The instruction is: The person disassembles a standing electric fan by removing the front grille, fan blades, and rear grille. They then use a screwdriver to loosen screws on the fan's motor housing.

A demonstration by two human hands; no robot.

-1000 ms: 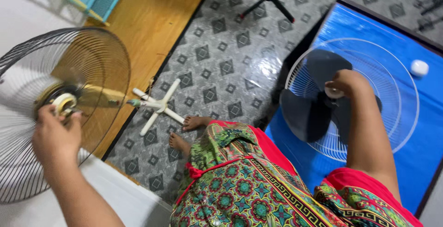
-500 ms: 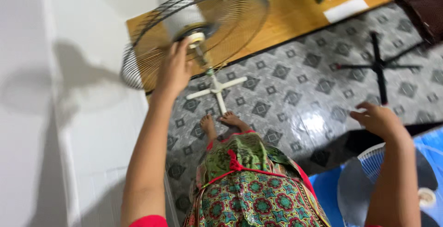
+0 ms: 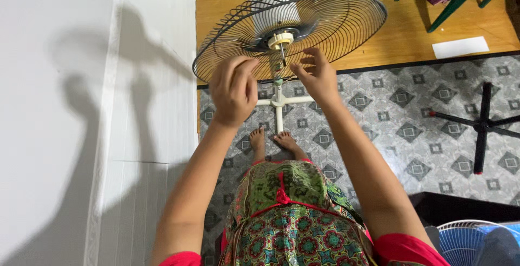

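With both hands empty, left hand (image 3: 234,90) half-curled and right hand (image 3: 316,74) open-fingered, steady the black rear grille (image 3: 325,20) (its rim flexes) before touching the cream hub (image 3: 280,39) and shaft.

Dark metal wire fan guard (image 3: 325,11), glossy tiles (image 3: 401,114)

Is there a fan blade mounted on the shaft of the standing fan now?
No, the rear grille shows only a bare shaft at its centre, with both hands, left hand and right hand, just before it.
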